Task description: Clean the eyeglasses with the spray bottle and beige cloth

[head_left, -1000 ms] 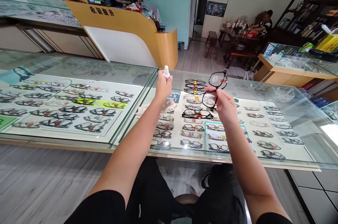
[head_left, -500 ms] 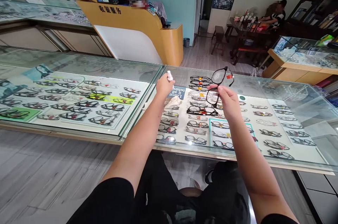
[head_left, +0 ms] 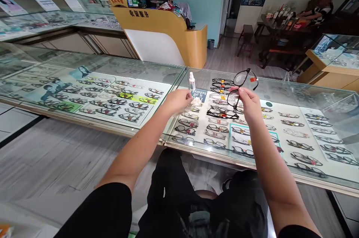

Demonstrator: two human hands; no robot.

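Observation:
My right hand (head_left: pixel 250 104) is closed around a dark-rimmed pair of eyeglasses (head_left: pixel 240 78), holding it upright above the glass counter; an orange-red tag hangs on its temple. Beside a crumpled whitish cloth (head_left: pixel 197 102) is my left hand (head_left: pixel 179 101), its fingers loosely curled and partly apart, with nothing visible in them. Whether the fingertips touch the cloth cannot be made out. Just beyond them a small white spray bottle (head_left: pixel 192 82) stands upright on the counter. Several dark eyeglasses (head_left: pixel 222 112) lie near my right hand.
Rows of eyeglass frames fill the glass display counter (head_left: pixel 157 123) on both sides of a seam. A yellow cashier desk (head_left: pixel 196 45) stands beyond, with a person (head_left: pixel 165 0) behind it. Another person (head_left: pixel 319 12) sits at a dark table, back right.
My left hand has let go of the spray bottle, leaving it standing, and has drawn back toward the cloth. The eyeglasses stay in my right hand. The view has turned slightly left.

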